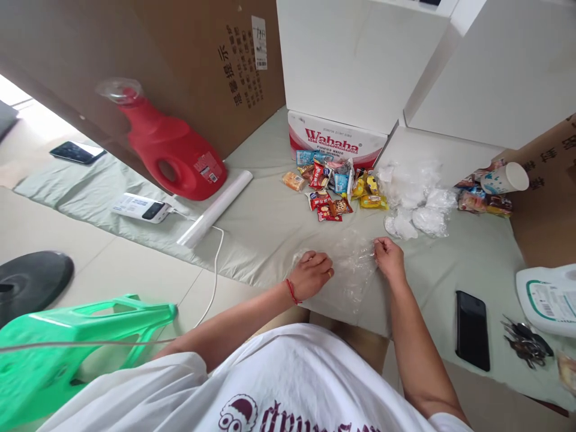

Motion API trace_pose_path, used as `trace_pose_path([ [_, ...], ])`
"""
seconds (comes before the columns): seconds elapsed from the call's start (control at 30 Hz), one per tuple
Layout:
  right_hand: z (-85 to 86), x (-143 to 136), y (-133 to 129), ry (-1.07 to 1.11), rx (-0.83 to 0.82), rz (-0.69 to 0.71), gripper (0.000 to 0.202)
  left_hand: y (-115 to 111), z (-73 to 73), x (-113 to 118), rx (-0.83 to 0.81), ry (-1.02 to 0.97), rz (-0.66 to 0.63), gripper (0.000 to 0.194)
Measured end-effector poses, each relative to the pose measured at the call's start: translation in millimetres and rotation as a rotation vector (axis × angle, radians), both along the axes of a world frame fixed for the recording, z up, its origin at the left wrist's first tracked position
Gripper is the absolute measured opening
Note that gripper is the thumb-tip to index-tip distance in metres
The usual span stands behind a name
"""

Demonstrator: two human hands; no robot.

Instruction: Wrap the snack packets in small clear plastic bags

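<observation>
while both hands pinch it, left hand (311, 274) and right hand (389, 257) apparently grip shut on clear bag (353, 267).

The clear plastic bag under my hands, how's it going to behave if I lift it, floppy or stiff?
Probably floppy: the clear plastic bag lies crumpled and wrinkled on the green cloth, pinched by the left hand and right hand. Likely very light, since it looks thin and see-through. Its glossy film may slip between fingers.
</observation>
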State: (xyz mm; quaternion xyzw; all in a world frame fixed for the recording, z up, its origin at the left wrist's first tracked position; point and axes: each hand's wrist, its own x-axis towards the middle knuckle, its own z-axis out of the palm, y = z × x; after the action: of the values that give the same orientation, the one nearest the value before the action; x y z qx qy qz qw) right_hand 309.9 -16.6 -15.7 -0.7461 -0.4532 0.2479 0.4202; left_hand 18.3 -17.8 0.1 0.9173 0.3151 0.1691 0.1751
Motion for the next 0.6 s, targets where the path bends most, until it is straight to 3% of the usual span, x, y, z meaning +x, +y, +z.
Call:
trace_pose_path([
  [0.07,3.1,4.6,0.9,-0.039,-0.051,0.044,0.039,8.7,1.9,6.3,-0.003,0.027,0.019,0.031],
  [0.27,7.7,27.9,7.3,-0.226,-0.099,0.119,0.035,25.1,14.5,17.4,-0.082,0.157,0.441,0.053],
  [0.37,18.6,32.7,12.3,-0.421,-0.020,0.013,0.033,28.5,21.6,18.8,-0.217,0.200,0.503,0.057],
  [0.47,36.4,13.0,6.9,-0.591,0.175,-0.050,0.036,30.8,26.1,19.1,-0.306,0.180,0.512,0.058],
  [0.53,44.8,-17.5,-4.6,-0.641,0.278,0.100,0.034,32.6,26.1,18.8,-0.351,0.094,0.462,0.057],
  [0.6,45.5,-55.9,-19.8,-0.640,0.265,0.409,0.035,35.6,23.8,17.7,-0.398,-0.017,0.402,0.057],
])
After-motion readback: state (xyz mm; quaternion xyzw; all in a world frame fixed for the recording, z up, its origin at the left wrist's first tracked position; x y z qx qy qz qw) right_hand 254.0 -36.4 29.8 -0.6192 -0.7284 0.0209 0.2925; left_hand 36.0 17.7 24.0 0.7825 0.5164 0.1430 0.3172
